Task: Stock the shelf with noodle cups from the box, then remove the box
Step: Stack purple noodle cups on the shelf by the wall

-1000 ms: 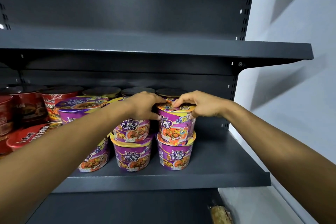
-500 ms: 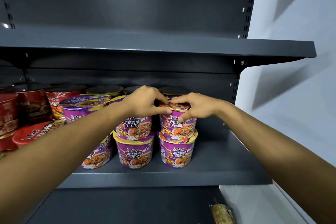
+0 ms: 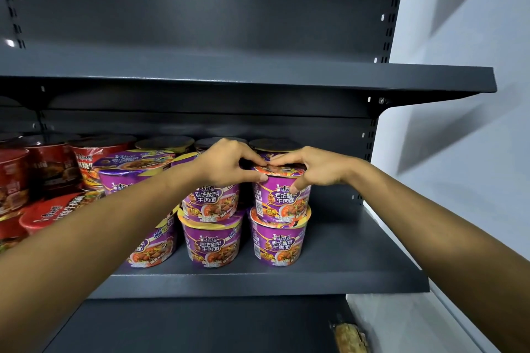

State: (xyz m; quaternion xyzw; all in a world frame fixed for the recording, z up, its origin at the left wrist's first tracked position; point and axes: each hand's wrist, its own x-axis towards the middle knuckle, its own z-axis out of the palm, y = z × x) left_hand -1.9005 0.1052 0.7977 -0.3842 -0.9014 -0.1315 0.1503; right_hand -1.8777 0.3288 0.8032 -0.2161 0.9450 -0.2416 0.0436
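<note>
we face a dark grey metal shelving unit (image 3: 200, 23) with slotted uprights; past its right edge we see a pale smooth wall (image 3: 473, 51), softly lit and crossed by slanted grey shadows.

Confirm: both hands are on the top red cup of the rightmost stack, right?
Wrong colour only. The head view shows the left hand and right hand both on the top purple cup of the rightmost stack; the red cups sit far left on the shelf.
</note>
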